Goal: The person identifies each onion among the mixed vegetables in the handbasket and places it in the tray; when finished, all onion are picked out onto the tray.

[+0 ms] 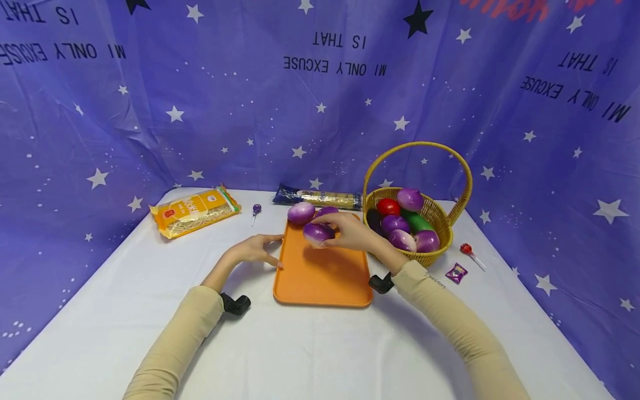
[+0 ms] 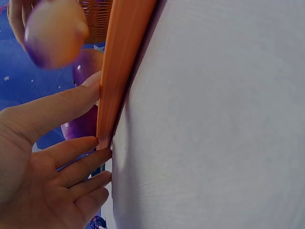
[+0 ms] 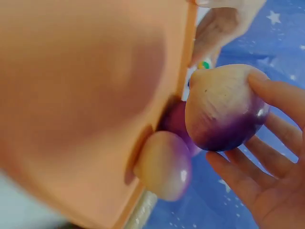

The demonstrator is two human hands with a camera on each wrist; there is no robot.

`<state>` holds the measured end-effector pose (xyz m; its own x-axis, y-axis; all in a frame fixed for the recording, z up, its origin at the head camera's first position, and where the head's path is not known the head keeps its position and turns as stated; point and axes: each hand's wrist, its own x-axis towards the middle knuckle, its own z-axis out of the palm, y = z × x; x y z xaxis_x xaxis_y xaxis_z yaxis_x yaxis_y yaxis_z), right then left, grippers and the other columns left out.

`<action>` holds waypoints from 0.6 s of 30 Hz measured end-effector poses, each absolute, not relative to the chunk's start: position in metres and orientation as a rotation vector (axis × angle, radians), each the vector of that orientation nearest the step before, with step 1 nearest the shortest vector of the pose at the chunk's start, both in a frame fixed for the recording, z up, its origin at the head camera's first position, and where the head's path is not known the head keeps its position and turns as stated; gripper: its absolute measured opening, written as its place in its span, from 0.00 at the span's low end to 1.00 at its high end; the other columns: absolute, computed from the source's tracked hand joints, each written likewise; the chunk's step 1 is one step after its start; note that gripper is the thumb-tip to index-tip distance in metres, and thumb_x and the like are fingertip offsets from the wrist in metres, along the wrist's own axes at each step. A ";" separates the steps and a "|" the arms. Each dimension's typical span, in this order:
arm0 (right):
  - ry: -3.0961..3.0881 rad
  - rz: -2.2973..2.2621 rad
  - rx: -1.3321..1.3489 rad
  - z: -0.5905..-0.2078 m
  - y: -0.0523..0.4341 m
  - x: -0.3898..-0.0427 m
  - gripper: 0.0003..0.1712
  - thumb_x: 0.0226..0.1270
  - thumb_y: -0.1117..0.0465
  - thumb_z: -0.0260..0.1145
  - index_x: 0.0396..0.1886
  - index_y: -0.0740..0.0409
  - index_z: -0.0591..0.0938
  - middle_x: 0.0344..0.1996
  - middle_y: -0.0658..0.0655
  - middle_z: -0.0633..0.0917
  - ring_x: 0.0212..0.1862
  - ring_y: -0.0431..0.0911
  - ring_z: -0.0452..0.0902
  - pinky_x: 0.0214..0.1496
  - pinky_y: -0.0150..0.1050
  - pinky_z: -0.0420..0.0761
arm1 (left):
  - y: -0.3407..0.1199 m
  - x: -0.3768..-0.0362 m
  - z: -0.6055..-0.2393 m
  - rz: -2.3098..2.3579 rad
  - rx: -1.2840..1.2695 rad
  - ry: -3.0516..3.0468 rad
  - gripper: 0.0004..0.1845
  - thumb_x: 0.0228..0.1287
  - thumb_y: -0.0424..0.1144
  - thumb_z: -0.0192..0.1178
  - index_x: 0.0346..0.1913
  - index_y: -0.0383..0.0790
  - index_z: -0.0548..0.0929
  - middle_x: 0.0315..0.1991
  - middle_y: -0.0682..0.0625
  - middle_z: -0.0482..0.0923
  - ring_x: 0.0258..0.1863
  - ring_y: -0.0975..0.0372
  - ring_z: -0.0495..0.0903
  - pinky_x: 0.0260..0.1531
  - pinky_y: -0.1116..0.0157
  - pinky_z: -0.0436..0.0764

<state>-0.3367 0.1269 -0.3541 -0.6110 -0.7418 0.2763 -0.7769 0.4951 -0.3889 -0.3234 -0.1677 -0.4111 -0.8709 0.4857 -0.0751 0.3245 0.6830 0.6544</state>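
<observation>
Over the orange tray (image 1: 320,272), the right hand (image 1: 350,232) grips an onion (image 1: 318,232).

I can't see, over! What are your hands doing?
Right hand holds onion over tray. Left hand steadies tray edge. Two onions already there.

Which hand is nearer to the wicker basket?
Right. The right hand, holding an onion, is just beside the basket; the left hand touches the tray's far edge.

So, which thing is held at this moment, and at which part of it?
The right hand holds a purple onion above the orange tray, fingers round its purple end. The left hand only touches the tray's edge with straight fingers.
</observation>
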 end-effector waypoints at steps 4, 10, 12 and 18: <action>-2.710 0.673 1.353 -0.361 0.109 -0.352 0.29 0.55 0.57 0.75 0.58 0.53 0.81 0.51 0.53 0.82 0.48 0.45 0.77 0.51 0.39 0.80 | -0.167 -0.322 -0.410 0.966 0.652 2.654 0.48 0.48 0.48 0.74 0.70 0.35 0.65 0.67 0.37 0.66 0.68 0.43 0.61 0.67 0.46 0.59; -2.789 0.576 1.321 -0.365 0.093 -0.373 0.30 0.55 0.55 0.76 0.59 0.53 0.80 0.55 0.53 0.81 0.57 0.47 0.75 0.61 0.40 0.74 | -0.167 -0.323 -0.411 0.944 0.658 2.661 0.48 0.48 0.49 0.74 0.71 0.35 0.65 0.67 0.36 0.66 0.68 0.42 0.61 0.67 0.46 0.59; -2.808 0.538 1.315 -0.367 0.091 -0.378 0.29 0.57 0.56 0.74 0.60 0.54 0.80 0.56 0.54 0.81 0.59 0.48 0.74 0.63 0.41 0.72 | -0.167 -0.323 -0.411 0.944 0.657 2.661 0.48 0.48 0.49 0.74 0.71 0.35 0.64 0.67 0.36 0.66 0.68 0.42 0.61 0.67 0.46 0.59; -2.789 0.468 1.319 -0.370 0.091 -0.387 0.28 0.59 0.58 0.72 0.60 0.58 0.79 0.55 0.56 0.82 0.57 0.49 0.76 0.62 0.40 0.74 | -0.168 -0.322 -0.410 0.950 0.664 2.664 0.48 0.48 0.48 0.74 0.71 0.35 0.65 0.67 0.36 0.66 0.68 0.42 0.61 0.67 0.46 0.59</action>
